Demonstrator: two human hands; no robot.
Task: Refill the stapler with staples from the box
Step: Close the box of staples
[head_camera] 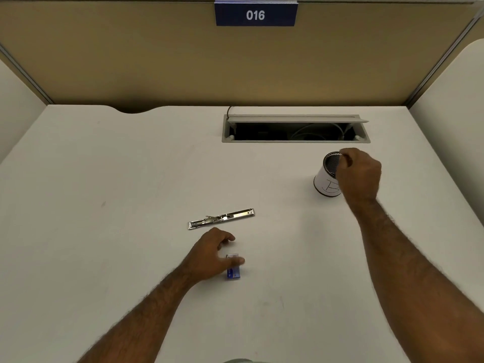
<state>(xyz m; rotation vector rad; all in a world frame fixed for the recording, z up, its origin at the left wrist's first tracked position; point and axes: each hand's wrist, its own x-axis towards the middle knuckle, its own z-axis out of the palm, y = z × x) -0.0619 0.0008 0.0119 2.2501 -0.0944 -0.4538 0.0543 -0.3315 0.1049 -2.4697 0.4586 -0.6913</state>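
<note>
A metal stapler (221,218) lies opened out flat in the middle of the white desk (131,179). Just below it, a small blue staple box (233,269) rests on the desk. My left hand (212,255) is over the box, thumb lying across its top, fingers spread and hovering above it; I cannot tell whether it grips. My right hand (358,174) is at the far right, fingers curled at the rim of a white mesh-lined cup (326,176) marked with a "B". Whether it holds anything small is hidden.
A cable hatch (296,128) stands open at the back of the desk, with wires inside. Beige partition walls enclose the desk on three sides, with a blue "016" sign (256,14) at the top.
</note>
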